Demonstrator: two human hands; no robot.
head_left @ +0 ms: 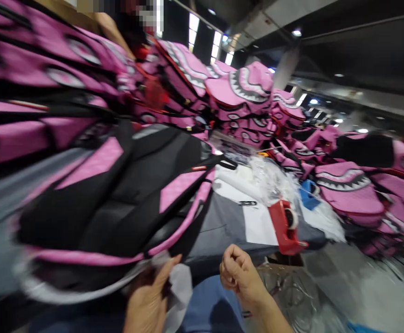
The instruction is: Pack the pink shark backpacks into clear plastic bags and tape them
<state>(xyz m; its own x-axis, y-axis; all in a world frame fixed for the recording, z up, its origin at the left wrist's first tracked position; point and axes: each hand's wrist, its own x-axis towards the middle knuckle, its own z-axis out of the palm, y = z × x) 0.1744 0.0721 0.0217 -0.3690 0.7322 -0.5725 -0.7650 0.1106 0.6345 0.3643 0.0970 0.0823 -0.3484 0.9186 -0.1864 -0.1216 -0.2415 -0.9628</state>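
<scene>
A black and pink backpack [118, 203] lies on the grey-covered table, its straps and padded back facing up. Along its near end runs a band of thin white plastic [181, 296], loose and crumpled beside my left hand. My left hand [148, 298] is closed on this plastic at the backpack's near edge; the thumb shows, while the other fingers are mostly hidden. Apart from the backpack, my right hand [238, 273] hovers in front of the table edge with its fingers curled together. Whether anything small is inside them cannot be made out.
A red tape dispenser [287, 229] stands at the table's right edge, near a blue dispenser [309, 194] and crumpled clear plastic [274, 178]. Pink backpacks [246, 88] are piled behind and at left. Below right is an open box [288, 282] with clear plastic. Another person is partly visible at the back.
</scene>
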